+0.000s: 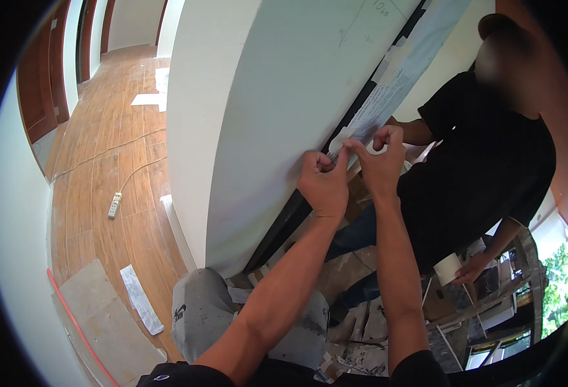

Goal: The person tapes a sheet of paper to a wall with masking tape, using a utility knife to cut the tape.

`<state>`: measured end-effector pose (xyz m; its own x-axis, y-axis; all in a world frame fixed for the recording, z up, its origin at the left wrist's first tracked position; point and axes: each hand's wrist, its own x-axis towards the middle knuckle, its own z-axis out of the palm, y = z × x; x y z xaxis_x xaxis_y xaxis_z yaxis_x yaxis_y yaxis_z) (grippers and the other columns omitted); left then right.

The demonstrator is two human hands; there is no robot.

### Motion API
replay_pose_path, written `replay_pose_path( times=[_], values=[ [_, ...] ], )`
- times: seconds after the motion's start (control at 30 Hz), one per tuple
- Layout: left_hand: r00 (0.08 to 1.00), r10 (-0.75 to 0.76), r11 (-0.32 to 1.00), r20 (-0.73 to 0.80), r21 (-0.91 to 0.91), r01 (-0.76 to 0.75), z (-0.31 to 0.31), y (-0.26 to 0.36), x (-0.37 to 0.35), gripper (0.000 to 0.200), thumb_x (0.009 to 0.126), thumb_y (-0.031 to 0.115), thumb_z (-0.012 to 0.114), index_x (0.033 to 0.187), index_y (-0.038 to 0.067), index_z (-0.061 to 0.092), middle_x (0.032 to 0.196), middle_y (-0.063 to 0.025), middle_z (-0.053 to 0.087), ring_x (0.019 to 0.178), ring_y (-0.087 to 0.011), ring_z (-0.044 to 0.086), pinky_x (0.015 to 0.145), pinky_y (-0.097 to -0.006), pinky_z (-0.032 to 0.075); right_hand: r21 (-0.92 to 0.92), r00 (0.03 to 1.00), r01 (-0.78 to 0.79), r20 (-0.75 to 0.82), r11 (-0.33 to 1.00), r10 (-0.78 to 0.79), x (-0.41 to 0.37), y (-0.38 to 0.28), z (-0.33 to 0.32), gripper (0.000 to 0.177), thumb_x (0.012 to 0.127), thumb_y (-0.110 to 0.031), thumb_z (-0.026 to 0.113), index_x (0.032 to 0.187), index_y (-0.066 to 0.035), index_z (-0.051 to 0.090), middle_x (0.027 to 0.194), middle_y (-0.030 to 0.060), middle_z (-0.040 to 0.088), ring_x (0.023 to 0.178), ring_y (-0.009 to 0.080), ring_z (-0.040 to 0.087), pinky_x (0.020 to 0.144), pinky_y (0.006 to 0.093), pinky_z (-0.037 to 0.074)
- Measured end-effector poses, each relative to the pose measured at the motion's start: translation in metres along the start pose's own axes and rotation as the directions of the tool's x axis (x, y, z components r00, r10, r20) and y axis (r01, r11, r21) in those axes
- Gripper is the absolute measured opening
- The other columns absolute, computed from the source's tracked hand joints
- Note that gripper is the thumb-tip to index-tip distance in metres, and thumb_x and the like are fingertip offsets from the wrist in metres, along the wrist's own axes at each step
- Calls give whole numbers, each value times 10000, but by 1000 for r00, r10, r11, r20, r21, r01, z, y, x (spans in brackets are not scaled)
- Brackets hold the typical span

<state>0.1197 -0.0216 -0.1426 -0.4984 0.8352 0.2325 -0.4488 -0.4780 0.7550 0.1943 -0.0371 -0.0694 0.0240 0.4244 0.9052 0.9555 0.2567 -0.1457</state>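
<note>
Both of my hands meet at a black frame strip [355, 106] running diagonally along the wall's edge. My left hand [323, 182] is closed, its thumb and finger pinching the end of a whitish tape piece [341, 138]. Beside it my right hand [382, 160] is closed too, thumb and fingertip at the same piece. Above my hands, a printed protective film [390, 87] covers the strip's right side. A co-worker in a black shirt [484, 161] stands at the right, holding a roll of tape [448, 269] low in one hand.
A pale wall [264, 84] with pencil marks is at my left. On the wooden floor [94, 187] lie a power strip [114, 205], cables, a cardboard sheet [97, 309] and a silvery strip [141, 300]. A cluttered rack [529, 271] stands at the lower right.
</note>
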Motion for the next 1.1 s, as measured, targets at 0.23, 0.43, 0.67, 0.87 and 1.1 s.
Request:
replay_pose_path(
  times=[0.23, 0.43, 0.67, 0.87, 1.1],
  values=[
    [1000, -23, 1000, 8, -4, 23, 1, 0, -1, 453, 801, 203, 919, 759, 58, 492, 635, 7, 527, 517, -56, 481, 381, -271, 415, 275, 954, -270, -53, 923, 295, 12, 11, 11, 716, 571, -424, 1015, 894, -19, 521, 764, 22, 481, 665, 140, 428, 559, 327, 404],
    [1000, 4, 1000, 26, 8, -5, -1, -1, -3, 422, 829, 166, 894, 800, 45, 491, 634, -21, 578, 517, -61, 516, 397, -261, 432, 113, 965, -245, -71, 963, 253, 14, 2, 3, 670, 597, -416, 1010, 863, -15, 544, 721, 8, 468, 644, 114, 419, 530, 294, 375],
    [971, -123, 963, 206, -213, 168, -24, 30, -1, 333, 968, 168, 742, 1196, -43, 624, 741, -97, 703, 638, -101, 650, 473, -249, 495, -71, 862, 458, 279, 886, -423, 34, -47, -41, 284, 894, -184, 762, 1155, -82, 711, 747, 42, 578, 633, 229, 550, 740, 413, 449],
    [923, -224, 946, 314, -158, 284, -24, 29, 7, 404, 1014, 207, 674, 1290, -79, 606, 755, -107, 716, 626, -97, 643, 496, -253, 496, -121, 788, 328, 582, 937, -201, 61, -70, -48, 223, 918, -167, 708, 1130, -96, 719, 897, 131, 726, 846, 339, 705, 762, 451, 510],
    [877, -341, 904, 338, -138, 405, -29, 42, 5, 382, 1012, 199, 674, 1252, -93, 622, 736, -109, 709, 587, -91, 619, 492, -253, 483, -356, 692, 405, 722, 842, -28, 73, -95, -49, 128, 943, -158, 674, 1035, -72, 653, 849, 155, 724, 844, 377, 713, 709, 490, 531]
  ],
)
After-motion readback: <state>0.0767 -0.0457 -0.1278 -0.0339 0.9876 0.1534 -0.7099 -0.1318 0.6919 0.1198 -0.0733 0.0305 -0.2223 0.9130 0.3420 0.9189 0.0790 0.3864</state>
